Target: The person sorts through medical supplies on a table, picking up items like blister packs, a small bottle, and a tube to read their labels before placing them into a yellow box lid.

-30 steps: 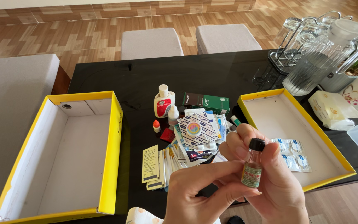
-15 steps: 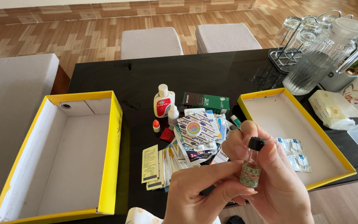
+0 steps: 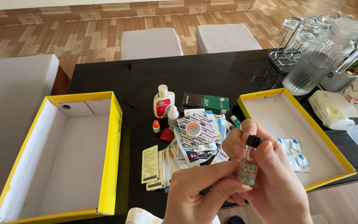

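While both hands meet above the table's near edge, a small glass bottle [image 3: 248,166] with a black cap stands nearly upright between them. The right hand [image 3: 274,178] wraps it from behind; the left hand [image 3: 199,191] pinches its lower body. Just right, a yellow-rimmed box lid [image 3: 332,143] holds two blister packets [image 3: 293,153]. Far left, a deeper yellow box [image 3: 114,137] sits bare.

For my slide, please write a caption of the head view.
Both hands hold a small black-capped glass bottle between two yellow boxes.
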